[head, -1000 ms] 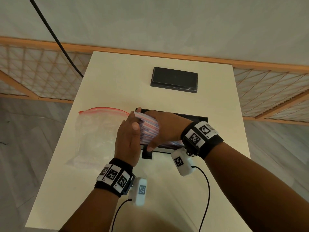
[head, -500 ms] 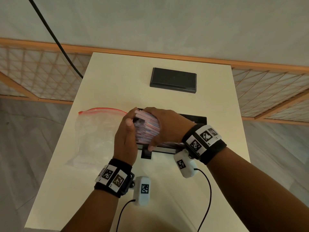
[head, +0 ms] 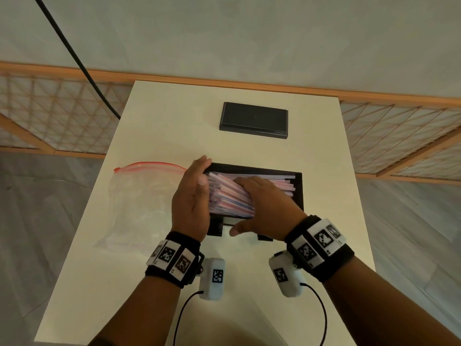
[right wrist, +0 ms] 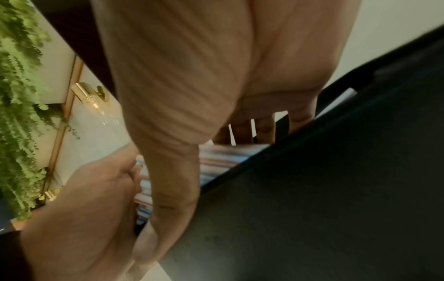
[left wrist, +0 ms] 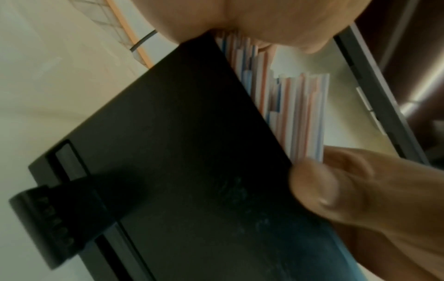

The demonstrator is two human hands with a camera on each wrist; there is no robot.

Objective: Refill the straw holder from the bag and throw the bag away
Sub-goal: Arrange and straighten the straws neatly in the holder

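Mid-frame in the head view, the holder (head: pixel 298 188) contains the straws (head: pixel 224 196). The left hand (head: pixel 190 203) is flat and straight-fingered against their ends. The right hand (head: pixel 264 208) lies extended over them, hiding most. The bag (head: pixel 139 203) lies at left.

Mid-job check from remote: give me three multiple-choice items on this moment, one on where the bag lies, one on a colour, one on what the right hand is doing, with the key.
1. Where is the bag relative to the straw holder?
A. on the person's left of it
B. inside it
C. behind it, by the wall

2. What colour is the bag's zip strip?
A. blue
B. red
C. black

3. What is the right hand doing?
A. gripping the bag
B. lifting the lid
C. resting flat on the straws in the holder

Key: 1 A, the bag lies flat on the table beside the left hand. 2 B, a red strip runs along its far edge. 3 C, its fingers lie straight over the striped straws.
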